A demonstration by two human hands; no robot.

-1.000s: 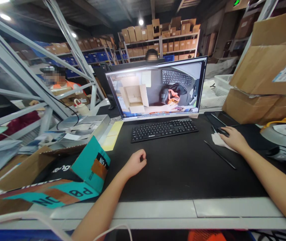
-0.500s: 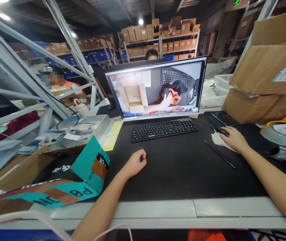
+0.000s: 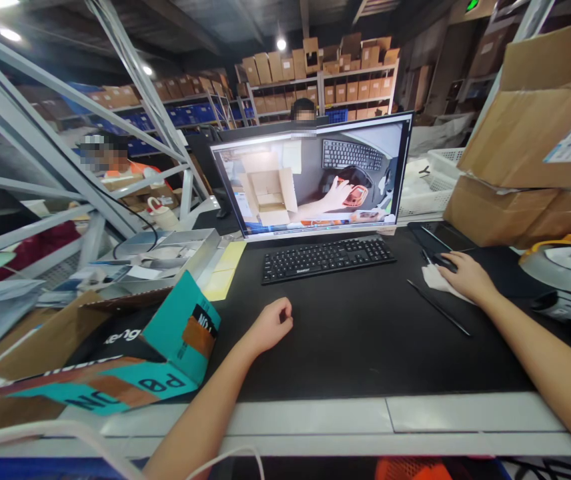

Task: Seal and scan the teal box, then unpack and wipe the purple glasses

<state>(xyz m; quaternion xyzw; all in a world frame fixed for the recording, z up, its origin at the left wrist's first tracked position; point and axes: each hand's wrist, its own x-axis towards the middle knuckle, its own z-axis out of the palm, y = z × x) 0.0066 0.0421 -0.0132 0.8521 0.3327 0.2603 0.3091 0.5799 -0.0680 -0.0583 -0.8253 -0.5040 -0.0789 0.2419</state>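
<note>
My left hand (image 3: 271,325) rests on the black desk mat (image 3: 345,333) with its fingers curled in, and nothing shows in them. At the right, my right hand (image 3: 467,277) lies over a dark computer mouse (image 3: 444,263), fingers closed round it. A crumpled white tissue (image 3: 435,280) is by that hand, and a thin black stick (image 3: 438,308) lies on the mat nearby. Behind the mat's middle is a black keyboard (image 3: 328,259). The monitor (image 3: 315,180) above it displays a picture of a hand, an open carton and an orange and black item.
An open teal and brown carton (image 3: 185,340) holding something black stands at the left, with a grey tray of papers (image 3: 165,260) behind. Brown boxes (image 3: 530,147) are stacked at the right beside white baskets (image 3: 435,180). A person (image 3: 120,163) is beyond the metal frame.
On the monitor, the pictured hand and the orange item have shifted a little. Both my hands stay in place.
</note>
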